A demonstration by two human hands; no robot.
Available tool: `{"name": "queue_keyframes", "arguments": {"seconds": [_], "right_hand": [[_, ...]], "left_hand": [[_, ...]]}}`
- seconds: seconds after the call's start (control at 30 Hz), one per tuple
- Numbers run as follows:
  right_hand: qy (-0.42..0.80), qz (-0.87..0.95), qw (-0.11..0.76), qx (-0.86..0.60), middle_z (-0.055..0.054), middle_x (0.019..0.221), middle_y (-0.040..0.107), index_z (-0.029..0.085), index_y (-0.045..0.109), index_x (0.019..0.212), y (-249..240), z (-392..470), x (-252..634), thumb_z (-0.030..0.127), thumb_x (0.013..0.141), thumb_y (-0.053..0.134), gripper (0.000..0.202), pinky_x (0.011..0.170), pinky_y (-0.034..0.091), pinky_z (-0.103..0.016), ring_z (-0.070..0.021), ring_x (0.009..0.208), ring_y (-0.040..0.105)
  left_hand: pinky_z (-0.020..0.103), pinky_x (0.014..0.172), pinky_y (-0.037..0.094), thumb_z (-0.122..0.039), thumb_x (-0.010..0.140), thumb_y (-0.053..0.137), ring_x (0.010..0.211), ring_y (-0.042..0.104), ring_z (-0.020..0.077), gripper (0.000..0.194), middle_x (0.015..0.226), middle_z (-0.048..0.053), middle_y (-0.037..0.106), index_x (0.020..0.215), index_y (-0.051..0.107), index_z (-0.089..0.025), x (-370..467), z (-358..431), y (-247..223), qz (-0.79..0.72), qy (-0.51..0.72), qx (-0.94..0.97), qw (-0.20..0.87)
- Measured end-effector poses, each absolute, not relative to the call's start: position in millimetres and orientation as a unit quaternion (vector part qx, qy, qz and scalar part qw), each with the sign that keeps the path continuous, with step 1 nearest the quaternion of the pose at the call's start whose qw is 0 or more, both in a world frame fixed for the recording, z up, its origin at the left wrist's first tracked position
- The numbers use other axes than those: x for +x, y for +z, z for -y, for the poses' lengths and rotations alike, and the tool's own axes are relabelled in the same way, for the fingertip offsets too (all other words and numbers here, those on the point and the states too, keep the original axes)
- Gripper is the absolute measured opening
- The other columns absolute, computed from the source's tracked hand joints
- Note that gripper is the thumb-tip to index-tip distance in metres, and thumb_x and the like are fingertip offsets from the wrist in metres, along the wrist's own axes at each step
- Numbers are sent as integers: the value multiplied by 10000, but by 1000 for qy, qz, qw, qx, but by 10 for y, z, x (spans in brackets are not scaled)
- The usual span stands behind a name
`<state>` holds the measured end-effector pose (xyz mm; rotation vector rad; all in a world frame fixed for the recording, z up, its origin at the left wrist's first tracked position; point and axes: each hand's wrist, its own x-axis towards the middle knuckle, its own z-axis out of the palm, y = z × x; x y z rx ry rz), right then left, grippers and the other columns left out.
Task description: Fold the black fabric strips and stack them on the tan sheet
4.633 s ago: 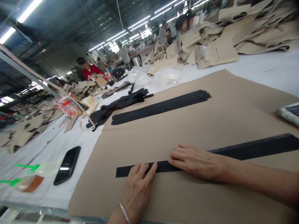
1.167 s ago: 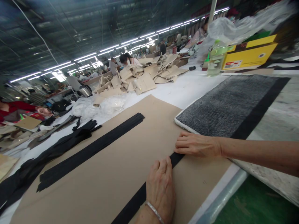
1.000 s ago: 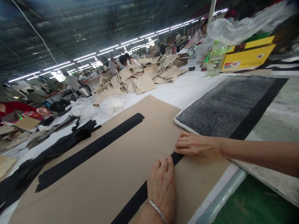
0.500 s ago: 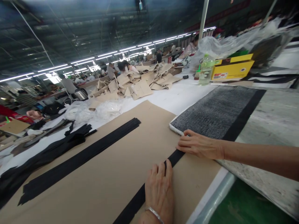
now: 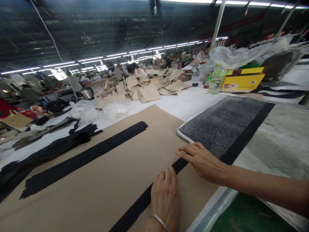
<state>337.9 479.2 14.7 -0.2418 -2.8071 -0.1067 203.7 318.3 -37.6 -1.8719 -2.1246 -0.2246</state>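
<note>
A long black fabric strip [image 5: 131, 211] runs diagonally over the beige sheet [image 5: 103, 183] in front of me. My left hand [image 5: 164, 192], with a silver bracelet at the wrist, is closed on this strip, its fingers bent and close together. Further up the strip is my right hand [image 5: 202, 162], its fingers stretched out and the tips over the strip's far end. Beyond it lies a dark grey textured pad [image 5: 222, 124] with a pale edge and another black strip [image 5: 248, 133] along its right side. A stack of black strips [image 5: 87, 158] rests on the sheet to the left.
Black cloth [image 5: 50, 154] and clear plastic bags [image 5: 106, 111] lie at the left. Beige cut pieces [image 5: 147, 87] are heaped at the back. A bottle [image 5: 216, 80] and yellow box [image 5: 243, 80] stand behind the pad. Several people work further off.
My right hand's fingers have straightened, and the hand has shifted slightly down and left relative to the pad. My left hand stays on the strip, its fingers now closer together. The view has tilted slightly.
</note>
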Motion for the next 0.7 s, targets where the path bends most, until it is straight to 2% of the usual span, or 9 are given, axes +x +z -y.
{"name": "queue_keyframes", "arguments": {"seconds": [0.13, 0.3, 0.37, 0.43, 0.5, 0.57, 0.7], "right_hand": [[-34, 993, 107, -45, -84, 1196, 590, 184, 490, 1320, 9, -4614, 3301, 6, 796, 443, 556, 879, 355, -429, -244, 1042, 536], [-136, 977, 141, -89, -118, 1158, 611, 123, 540, 1224, -56, -4869, 3535, -28, 849, 350, 447, 905, 339, -495, -263, 1039, 553], [-159, 967, 159, -120, -137, 1175, 606, 113, 538, 1230, -15, -4883, 3565, -55, 831, 317, 486, 902, 338, -519, -277, 1053, 553], [-136, 973, 153, -103, -135, 1265, 569, 131, 488, 1320, 11, -4768, 3508, -52, 822, 324, 556, 921, 346, -509, -278, 1127, 523], [-83, 986, 132, -60, -96, 1350, 527, 177, 429, 1394, -13, -4575, 3405, 0, 863, 353, 565, 963, 354, -477, -255, 1207, 481], [-45, 991, 119, -40, -62, 1375, 520, 209, 421, 1406, -83, -4404, 3319, 108, 941, 375, 478, 998, 357, -465, -234, 1242, 465], [-49, 990, 118, -61, -46, 1417, 491, 237, 370, 1448, -231, -4339, 3318, 289, 1001, 396, 451, 1025, 362, -500, -241, 1275, 460]], "left_hand": [[378, 791, 482, -22, 790, 483, 923, 528, 250, 477, 1029, 125, 603, 1262, 553, -48, 2014, -3130, -465, 740, -89, -651, 144], [392, 824, 500, -47, 796, 499, 964, 543, 262, 496, 1064, 144, 624, 1289, 534, -22, 2014, -3094, -444, 737, -106, -654, 138], [390, 831, 507, -46, 796, 499, 973, 559, 266, 493, 1074, 154, 635, 1286, 536, -1, 2027, -3076, -411, 735, -111, -654, 140], [391, 855, 512, -41, 806, 487, 1007, 572, 274, 482, 1097, 163, 644, 1283, 539, 10, 2040, -3043, -375, 735, -111, -654, 143], [392, 894, 512, -35, 822, 469, 1069, 574, 280, 475, 1158, 171, 642, 1290, 538, 6, 2047, -2993, -351, 736, -111, -653, 142], [386, 932, 508, -32, 837, 452, 1129, 568, 277, 469, 1231, 171, 624, 1298, 539, -10, 2038, -2928, -348, 738, -120, -650, 137], [347, 1012, 481, -65, 877, 436, 1241, 523, 255, 501, 1359, 141, 557, 1376, 479, -62, 1969, -2750, -378, 735, -145, -656, 90]]}}
